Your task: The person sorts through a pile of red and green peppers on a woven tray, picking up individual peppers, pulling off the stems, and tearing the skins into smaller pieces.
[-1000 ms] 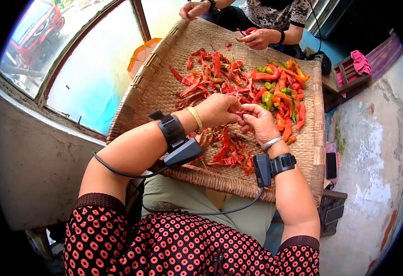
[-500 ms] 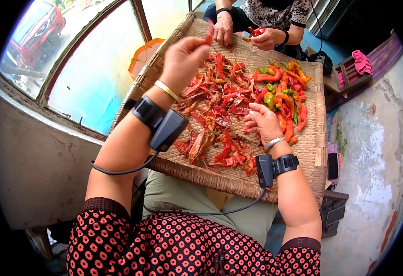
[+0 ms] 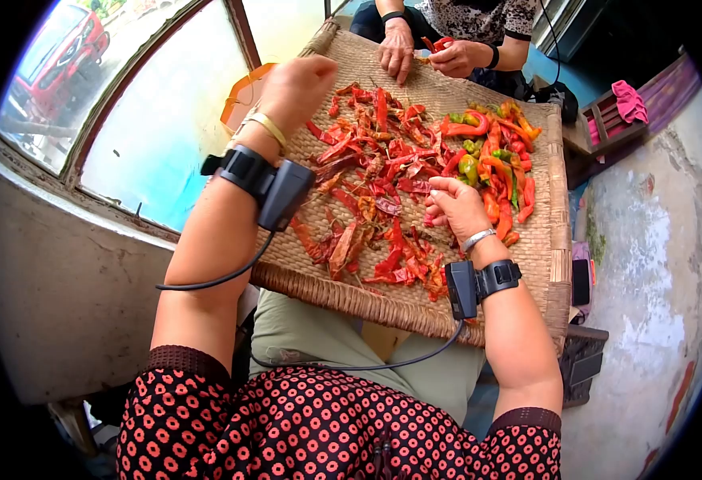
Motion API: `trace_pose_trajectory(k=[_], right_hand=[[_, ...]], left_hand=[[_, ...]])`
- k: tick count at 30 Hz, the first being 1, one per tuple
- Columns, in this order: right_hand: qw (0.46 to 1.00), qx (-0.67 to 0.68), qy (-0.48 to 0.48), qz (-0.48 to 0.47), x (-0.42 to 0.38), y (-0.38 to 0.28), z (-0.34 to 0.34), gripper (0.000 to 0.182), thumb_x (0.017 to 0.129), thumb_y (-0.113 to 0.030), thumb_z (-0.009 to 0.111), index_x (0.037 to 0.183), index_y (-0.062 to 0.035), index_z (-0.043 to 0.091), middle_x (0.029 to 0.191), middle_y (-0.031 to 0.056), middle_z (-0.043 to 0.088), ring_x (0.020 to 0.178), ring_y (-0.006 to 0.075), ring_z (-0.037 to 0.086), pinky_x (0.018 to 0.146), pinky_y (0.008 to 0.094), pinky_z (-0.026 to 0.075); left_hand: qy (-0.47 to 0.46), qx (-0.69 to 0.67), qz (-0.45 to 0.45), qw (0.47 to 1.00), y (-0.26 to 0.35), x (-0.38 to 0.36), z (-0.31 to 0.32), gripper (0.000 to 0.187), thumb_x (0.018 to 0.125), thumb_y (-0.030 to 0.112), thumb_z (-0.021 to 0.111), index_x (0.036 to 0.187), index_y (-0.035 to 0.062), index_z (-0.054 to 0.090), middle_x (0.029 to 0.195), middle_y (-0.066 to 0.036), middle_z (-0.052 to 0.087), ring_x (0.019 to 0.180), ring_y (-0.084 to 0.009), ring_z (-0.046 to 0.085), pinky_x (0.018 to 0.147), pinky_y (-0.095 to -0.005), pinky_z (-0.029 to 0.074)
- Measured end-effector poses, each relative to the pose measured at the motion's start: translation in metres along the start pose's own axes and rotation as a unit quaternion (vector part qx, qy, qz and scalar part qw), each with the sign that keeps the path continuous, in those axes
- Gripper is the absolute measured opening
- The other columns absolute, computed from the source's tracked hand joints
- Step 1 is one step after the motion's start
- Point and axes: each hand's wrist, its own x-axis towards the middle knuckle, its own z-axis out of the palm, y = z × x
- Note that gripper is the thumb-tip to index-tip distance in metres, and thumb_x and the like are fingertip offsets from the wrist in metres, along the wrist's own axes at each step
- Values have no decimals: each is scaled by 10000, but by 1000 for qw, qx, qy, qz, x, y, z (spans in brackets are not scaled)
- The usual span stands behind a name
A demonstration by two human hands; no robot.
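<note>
Head view looks down over my lap at a woven tray (image 3: 527, 264) propped across my knees, its near rim over my pale trousers. My left hand (image 3: 296, 84) is raised above the far left edge of the tray, wrist bent, back of the hand toward me, fingers curled in; I cannot tell whether anything is pinched in it, since the fingertips are turned away. A gold bangle (image 3: 264, 124) sits on that wrist, and just below it a black strap with a small black box (image 3: 284, 194) hangs off the forearm, a cable looping down from it toward my lap.

My right hand (image 3: 455, 204) rests low on the tray, palm down, fingers folded loosely over split red chili pieces (image 3: 383, 240) that are scattered across the middle of the tray. Whether it actually grips a piece is hidden under the knuckles. A silver bracelet and a second black strap and box (image 3: 479, 284) ride on that wrist.

Whole chilies (image 3: 495, 160), red, orange and green, lie heaped on the right side of the tray, just beyond my right hand.

Across the tray, another person's hands (image 3: 427, 52) work at the far edge, one holding a red chili.

No writing can be read anywhere.
</note>
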Motion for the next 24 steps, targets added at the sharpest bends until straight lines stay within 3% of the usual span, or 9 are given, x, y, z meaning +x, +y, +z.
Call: trace_pose_trajectory(k=[2,5,7,11,15,17,20,21,24], right_hand=[[1000,-16,7,3,1,1,0,314,832,-110,489,1119,15,474,831,64,571,670,105,569,524,209,484],[996,-65,63,-8,7,10,-7,308,817,-108,508,1103,4,495,838,50,577,677,101,568,526,212,477],[967,-208,117,-89,12,13,-11,302,798,-121,535,1078,-10,524,854,40,585,692,98,568,524,215,469],[933,-291,152,-150,16,21,-18,337,759,-139,572,1074,-24,538,870,51,599,746,127,574,661,255,474],[923,-360,94,-101,6,8,-12,394,717,-172,586,1093,-69,528,1023,127,555,850,238,574,780,324,451],[900,-415,67,-113,10,15,-16,459,719,-181,592,1152,-92,470,1066,157,527,989,306,503,854,368,406],[882,-454,40,-120,2,7,-12,468,720,-169,610,1155,-89,459,1100,163,513,1012,305,492,869,367,394],[865,-484,35,-127,2,5,-12,454,718,-160,612,1145,-106,467,1091,154,526,992,306,505,849,371,409],[860,-502,21,-83,-1,3,-14,377,717,-159,609,1081,-117,525,1035,150,558,950,308,528,814,379,427]], left_hand=[[-108,73,117,985,19,-12,15,179,765,182,581,881,55,627,798,-104,623,690,-222,597,654,-308,482],[-267,84,161,946,17,-31,46,243,724,155,586,943,49,599,937,-122,584,859,-273,559,765,-357,446],[-262,76,197,942,16,-43,54,285,712,149,596,974,36,582,1006,-127,553,917,-278,531,807,-353,425],[-245,136,197,940,2,-51,71,474,699,153,614,1146,72,478,1129,-119,478,1014,-289,442,869,-374,379],[-283,180,162,928,3,-56,82,574,714,220,637,1223,102,399,1222,-105,410,1082,-307,400,897,-384,373],[-250,183,180,934,-2,-62,93,565,710,228,644,1213,113,413,1199,-90,436,1070,-304,410,898,-392,370],[-320,194,227,899,3,-60,94,574,694,208,659,1201,72,425,1177,-121,465,1064,-292,423,910,-365,355],[-364,164,184,898,10,-62,93,553,698,203,654,1190,70,440,1169,-118,472,1051,-282,437,907,-361,364],[-374,204,230,875,19,-68,91,523,716,209,640,1181,72,444,1082,-96,516,1019,-261,455,862,-348,384]])
